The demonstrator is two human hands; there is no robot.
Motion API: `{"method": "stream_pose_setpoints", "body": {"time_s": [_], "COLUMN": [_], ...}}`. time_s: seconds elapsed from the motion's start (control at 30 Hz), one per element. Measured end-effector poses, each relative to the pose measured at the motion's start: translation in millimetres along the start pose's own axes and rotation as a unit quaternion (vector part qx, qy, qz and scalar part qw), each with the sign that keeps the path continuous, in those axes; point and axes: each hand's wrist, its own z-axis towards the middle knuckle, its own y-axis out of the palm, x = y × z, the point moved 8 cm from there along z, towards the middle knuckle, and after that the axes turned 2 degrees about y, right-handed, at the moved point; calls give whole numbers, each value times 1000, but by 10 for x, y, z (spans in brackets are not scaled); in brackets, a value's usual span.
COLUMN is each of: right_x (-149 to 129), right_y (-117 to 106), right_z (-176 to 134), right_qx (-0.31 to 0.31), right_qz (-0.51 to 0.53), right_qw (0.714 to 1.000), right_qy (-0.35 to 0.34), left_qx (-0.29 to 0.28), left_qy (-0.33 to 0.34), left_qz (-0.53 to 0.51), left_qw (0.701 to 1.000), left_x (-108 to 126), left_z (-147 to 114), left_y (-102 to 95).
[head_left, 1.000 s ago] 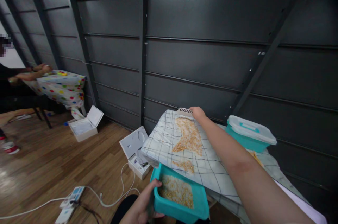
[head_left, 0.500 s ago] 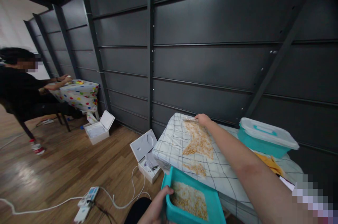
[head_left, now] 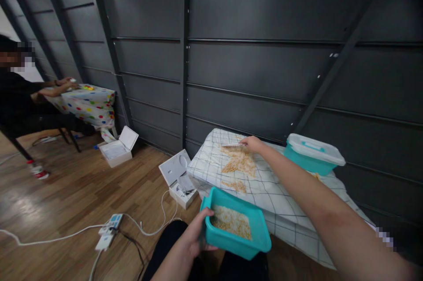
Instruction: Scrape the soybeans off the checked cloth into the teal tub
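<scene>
My left hand [head_left: 197,230] grips the left end of a teal plastic box [head_left: 231,243], thumb over the rim, tilted below the table's front edge. White grains mixed with yellow kernels [head_left: 233,223] lie inside the box. Across the table, my right hand [head_left: 254,144] is closed on a thin, flat, pale piece [head_left: 231,145], whose exact kind I cannot make out. That piece touches the far side of a spread pile of yellow and white grains [head_left: 240,162] on the checked tablecloth [head_left: 280,201]. A smaller patch of grains [head_left: 236,185] lies nearer the front edge.
A teal box with a white lid [head_left: 309,157] stands at the table's back right, by a bit of yellow cloth [head_left: 316,176]. Open white boxes [head_left: 183,190], a power strip [head_left: 109,231] and cables are on the floor. At far left a person [head_left: 20,91] sits at a dotted-cloth table [head_left: 95,104].
My view has tilted down and shifted left-to-right, showing more of the teal box and my legs. My right hand has drawn the flat piece slightly toward the grains.
</scene>
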Motion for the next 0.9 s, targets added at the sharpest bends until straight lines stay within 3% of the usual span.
{"method": "stream_pose_setpoints", "body": {"time_s": [0.27, 0.5, 0.67, 0.8, 0.9], "right_x": [-155, -250, -367, -465, -515], "right_y": [-74, -233, -339, -298, -245], "right_z": [-454, -634, -503, -247, -38], "right_qx": [-5, 23, 74, 90, 98], "right_qz": [32, 39, 19, -2, -9], "right_qw": [999, 999, 997, 995, 992], "right_qy": [-35, -31, 10, 49, 77], "left_qx": [14, 23, 10, -20, 4], "left_qy": [0, 1, 1, 24, 32], "left_qz": [21, 9, 0, -17, -26], "left_qw": [1000, 1000, 1000, 999, 999], "left_x": [-47, -182, -212, -156, -120], "left_z": [-145, -29, -19, -28, -22], "left_y": [41, 32, 42, 73, 33]}}
